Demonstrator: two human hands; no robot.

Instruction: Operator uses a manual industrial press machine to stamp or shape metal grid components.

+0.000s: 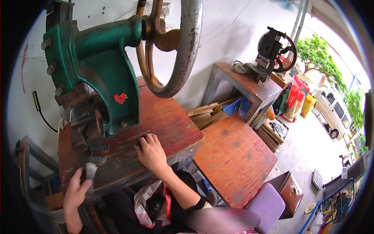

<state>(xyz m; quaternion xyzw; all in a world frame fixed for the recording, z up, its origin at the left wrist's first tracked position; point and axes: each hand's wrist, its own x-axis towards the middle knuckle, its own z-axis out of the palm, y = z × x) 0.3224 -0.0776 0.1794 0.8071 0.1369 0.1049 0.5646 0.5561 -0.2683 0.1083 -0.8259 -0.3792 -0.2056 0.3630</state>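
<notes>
At the table's left front, my left hand (pixel 75 192) has its thumb and fingers closed around a grey brush-like thing (pixel 90 171). It is blurred, and its lower part fades into the dark area beside the table edge. Just beyond it lie two short dark metal strips with toothed edges, one strip (pixel 100 148) nearer the press and the other strip (pixel 97 159) closer to me. My right hand (pixel 152 153) rests palm down on the worn wooden table (pixel 171 126), fingers apart and slightly bent, holding nothing. The green hand press (pixel 105 66) stands behind the strips, its metal tooling (pixel 83 121) low at the left.
A large handwheel (pixel 187 50) juts out from the press. To the right is a lower wooden table (pixel 233 156), with a purple stool (pixel 269 202) beside it. A smaller black press (pixel 269 52) stands on a back bench. An open bag (pixel 154 202) lies at my lap.
</notes>
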